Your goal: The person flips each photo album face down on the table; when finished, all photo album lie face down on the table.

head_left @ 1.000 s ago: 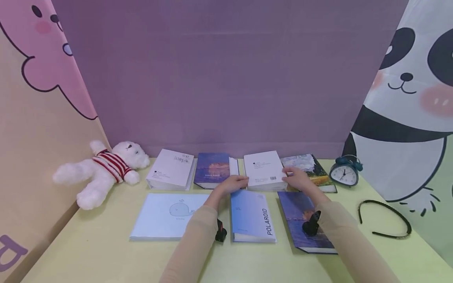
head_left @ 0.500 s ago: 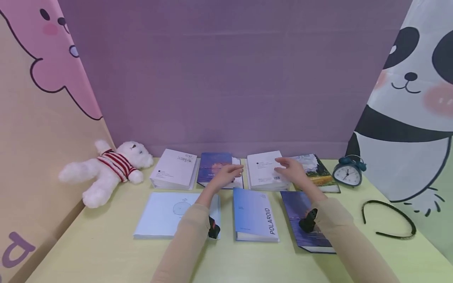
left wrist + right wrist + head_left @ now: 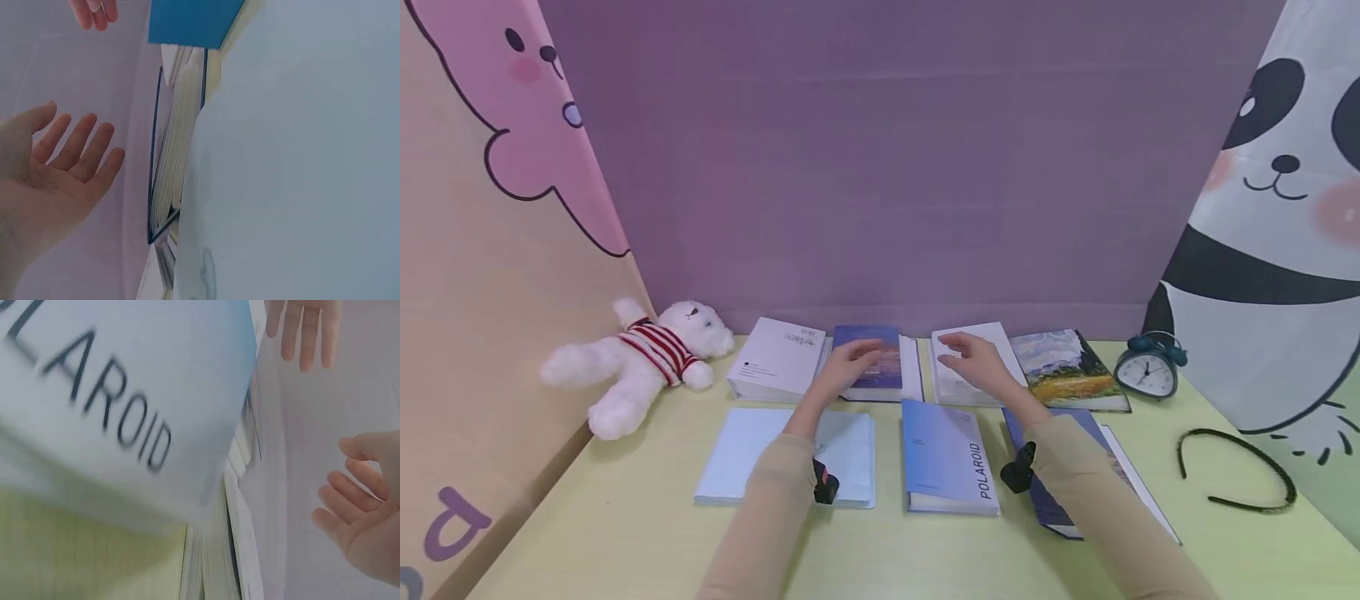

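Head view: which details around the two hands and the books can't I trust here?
- Left hand covers part of the dark blue book; contact unclear.
- Right hand hides the white book's print.
- Right sleeve covers the near-right book.
- Clock hands too small.
- Right wrist view: POLAROID book blurred, cropped.

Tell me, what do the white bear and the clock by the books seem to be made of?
The white bear looks like soft plush: fuzzy pile, with a knitted-looking red-striped top. The clock seems to be painted metal or plastic, teal and smooth, with a glossy face; I cannot tell which.
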`<state>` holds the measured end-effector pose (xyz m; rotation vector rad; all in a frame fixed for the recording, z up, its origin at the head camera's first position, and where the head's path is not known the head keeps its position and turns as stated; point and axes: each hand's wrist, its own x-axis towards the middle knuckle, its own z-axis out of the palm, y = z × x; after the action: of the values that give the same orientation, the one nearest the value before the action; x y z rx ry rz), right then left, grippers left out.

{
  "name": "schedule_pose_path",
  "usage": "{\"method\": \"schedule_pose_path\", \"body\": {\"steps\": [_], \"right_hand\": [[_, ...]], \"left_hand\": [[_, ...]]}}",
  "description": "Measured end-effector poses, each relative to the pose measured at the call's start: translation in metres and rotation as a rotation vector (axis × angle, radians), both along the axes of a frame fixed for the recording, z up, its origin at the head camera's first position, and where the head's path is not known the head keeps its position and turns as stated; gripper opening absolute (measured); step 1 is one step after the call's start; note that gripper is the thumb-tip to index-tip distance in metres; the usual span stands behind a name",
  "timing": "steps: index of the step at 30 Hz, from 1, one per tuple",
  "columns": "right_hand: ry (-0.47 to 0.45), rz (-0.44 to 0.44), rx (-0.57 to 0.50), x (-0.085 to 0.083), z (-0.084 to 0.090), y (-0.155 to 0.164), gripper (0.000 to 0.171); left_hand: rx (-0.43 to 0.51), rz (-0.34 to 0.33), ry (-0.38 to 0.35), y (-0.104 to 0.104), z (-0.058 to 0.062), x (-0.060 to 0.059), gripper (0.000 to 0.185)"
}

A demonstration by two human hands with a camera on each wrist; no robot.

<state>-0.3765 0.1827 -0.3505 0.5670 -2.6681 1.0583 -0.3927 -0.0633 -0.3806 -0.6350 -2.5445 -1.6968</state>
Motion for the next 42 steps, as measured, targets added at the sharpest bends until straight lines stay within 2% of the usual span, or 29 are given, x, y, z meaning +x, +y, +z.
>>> {"method": "schedule_pose_path", "body": {"steps": [9,16,21,26,31,36,39,42], "right_hand": [[-0.029,0.066,0.006,-0.005,-0.007,-0.035,0.036],[-0.085,0.085,0.028,-0.014,-0.019,-0.049,0.036],[-0.127,0.085,0.059,-0.019,-0.027,-0.053,0.038],[-0.157,0.121,0.133,-0.024,-0.031,-0.056,0.043],[-0.196,0.158,0.236,-0.026,-0.033,-0.057,0.05],[-0.179,0.226,0.289,-0.027,-0.037,-0.058,0.052],[-0.211,0.193,0.301,-0.024,-0.038,-0.058,0.053],[-0.287,0.134,0.32,-0.021,-0.036,-0.058,0.054]], "left_hand": [[0.008,0.076,-0.052,-0.027,-0.002,0.001,0.037],[-0.068,0.137,-0.049,-0.044,-0.009,-0.003,0.04],[-0.098,0.168,-0.098,-0.053,-0.012,-0.001,0.042],[-0.138,0.203,-0.19,-0.058,-0.013,0.001,0.047],[-0.14,0.164,-0.311,-0.055,-0.015,0.001,0.055],[-0.167,0.118,-0.35,-0.054,-0.02,-0.001,0.059],[-0.176,0.088,-0.363,-0.053,-0.025,-0.004,0.055],[-0.168,0.077,-0.377,-0.051,-0.026,-0.007,0.05]]}}
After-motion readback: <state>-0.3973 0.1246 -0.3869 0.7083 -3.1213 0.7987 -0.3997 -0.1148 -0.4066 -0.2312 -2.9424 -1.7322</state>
